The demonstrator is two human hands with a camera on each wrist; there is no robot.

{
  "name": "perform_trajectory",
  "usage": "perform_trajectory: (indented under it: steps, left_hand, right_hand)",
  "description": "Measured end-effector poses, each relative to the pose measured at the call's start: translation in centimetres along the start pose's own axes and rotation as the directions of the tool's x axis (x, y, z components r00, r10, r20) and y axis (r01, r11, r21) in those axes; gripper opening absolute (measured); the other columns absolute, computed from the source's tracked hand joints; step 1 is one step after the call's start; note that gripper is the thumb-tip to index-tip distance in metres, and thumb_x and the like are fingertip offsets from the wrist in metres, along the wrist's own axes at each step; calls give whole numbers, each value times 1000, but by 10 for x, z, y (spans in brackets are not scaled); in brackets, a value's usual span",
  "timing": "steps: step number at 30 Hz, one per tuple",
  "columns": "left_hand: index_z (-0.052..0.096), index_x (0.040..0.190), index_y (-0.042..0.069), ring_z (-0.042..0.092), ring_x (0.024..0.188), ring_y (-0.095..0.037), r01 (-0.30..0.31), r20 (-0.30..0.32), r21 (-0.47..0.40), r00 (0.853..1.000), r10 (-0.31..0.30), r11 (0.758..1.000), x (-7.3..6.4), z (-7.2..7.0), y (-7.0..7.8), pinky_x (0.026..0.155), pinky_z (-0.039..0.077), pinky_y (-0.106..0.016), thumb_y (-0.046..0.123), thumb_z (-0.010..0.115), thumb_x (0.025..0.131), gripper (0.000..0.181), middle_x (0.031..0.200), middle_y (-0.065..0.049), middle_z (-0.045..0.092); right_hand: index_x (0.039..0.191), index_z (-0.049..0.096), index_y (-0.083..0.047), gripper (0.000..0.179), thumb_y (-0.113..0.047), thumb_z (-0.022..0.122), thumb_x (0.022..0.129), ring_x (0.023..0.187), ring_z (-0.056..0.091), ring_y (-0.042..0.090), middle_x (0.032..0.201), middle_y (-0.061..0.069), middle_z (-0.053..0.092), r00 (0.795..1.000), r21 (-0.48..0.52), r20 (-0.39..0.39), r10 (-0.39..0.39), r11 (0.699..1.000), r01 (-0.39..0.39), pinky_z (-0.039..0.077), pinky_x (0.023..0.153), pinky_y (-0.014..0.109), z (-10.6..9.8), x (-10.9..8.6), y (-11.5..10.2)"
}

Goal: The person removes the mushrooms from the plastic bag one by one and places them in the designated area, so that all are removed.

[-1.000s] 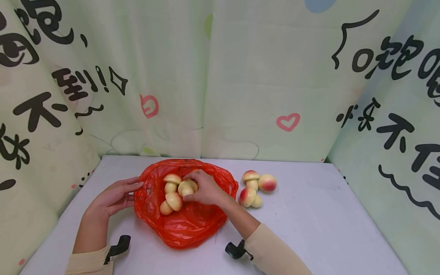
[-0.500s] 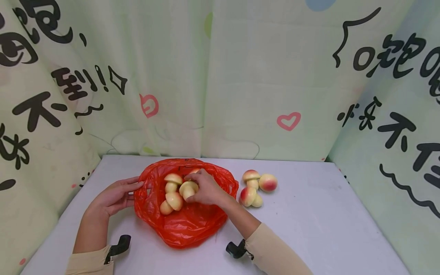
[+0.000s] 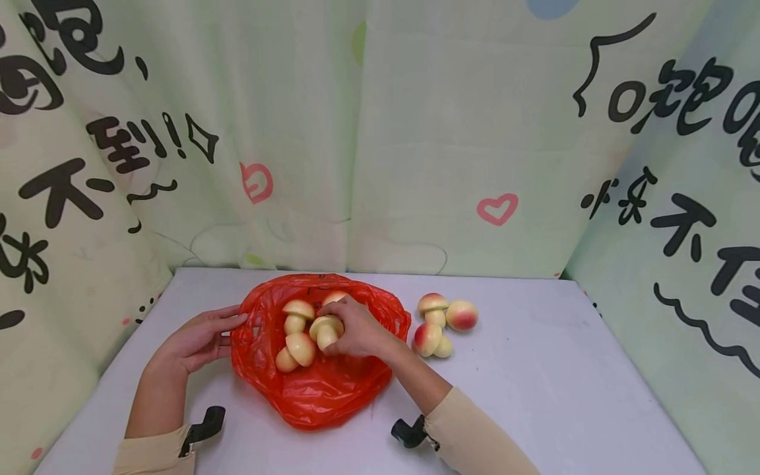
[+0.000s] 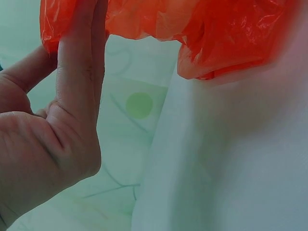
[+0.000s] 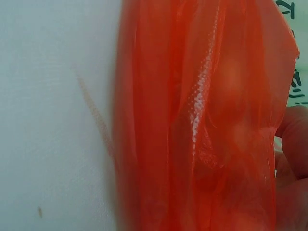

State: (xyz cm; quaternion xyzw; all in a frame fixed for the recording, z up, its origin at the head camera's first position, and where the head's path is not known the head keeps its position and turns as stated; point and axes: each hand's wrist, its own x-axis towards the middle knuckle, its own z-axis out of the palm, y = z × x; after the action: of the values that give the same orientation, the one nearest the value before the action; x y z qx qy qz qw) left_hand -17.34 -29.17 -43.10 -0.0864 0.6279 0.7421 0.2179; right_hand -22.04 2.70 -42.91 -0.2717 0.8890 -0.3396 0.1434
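A red plastic bag [image 3: 323, 396] lies with its mouth spread wide on the white table, several toy mushrooms inside. My left hand [image 3: 198, 340] is at the bag's left edge, its thumb and fingers on either side of the thin plastic; the left wrist view shows the red film [image 4: 57, 26] between them. Inside the bag, my right hand [image 3: 359, 328] pinches a pale toy mushroom [image 3: 325, 332] with its stem toward me. Left of it lie a toy mushroom [image 3: 299, 316] and another one [image 3: 299, 349]. A reddish cap [image 3: 335, 298] shows partly behind the fingers.
Right of the bag, toy mushrooms with red-blushed caps lie close together: one [image 3: 432, 307] at the back, one [image 3: 462, 316] beside it and one [image 3: 430, 340] in front. A pale printed curtain [image 3: 415, 165] surrounds the table [image 3: 534, 396] at the back and sides.
The mushroom in my right hand has turned from cap-on to stem toward me and shifted slightly right. More of the reddish cap behind shows. My left hand stays on the bag.
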Motion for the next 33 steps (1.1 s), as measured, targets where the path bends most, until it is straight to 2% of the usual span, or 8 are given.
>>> perform_trajectory:
  steps: [13, 21, 33]
  left_hand:
    - [17, 166, 5, 78, 95, -17, 16, -14, -12, 1000, -16, 1000, -1, 2, 1, 87, 64, -35, 26, 60, 107, 76, 108, 6, 77]
    - [18, 166, 4, 78, 96, -17, 18, -23, -5, 1000, -18, 1000, -4, 2, 1, 88, 64, -35, 27, 61, 106, 77, 108, 6, 77]
    - [21, 165, 5, 78, 95, -18, 10, -10, -9, 1000, -11, 1000, -1, 0, 0, 86, 64, -35, 27, 61, 107, 74, 108, 6, 77]
  right_hand:
    - [131, 64, -21, 56, -15, 88, 81, 122, 54, 24, 132, 4, 61, 1000, -18, 0, 2, 1000, -2, 56, 100, 42, -2, -3, 1]
    - [128, 65, -19, 55, -15, 90, 79, 117, 55, 21, 126, 2, 63, 998, -33, -19, -56, 998, 55, 53, 101, 38, -1, -5, 6]
    - [130, 65, -20, 57, -15, 89, 79, 113, 58, 18, 125, -1, 62, 998, 35, -39, -40, 999, 41, 58, 85, 28, -7, -16, 7]
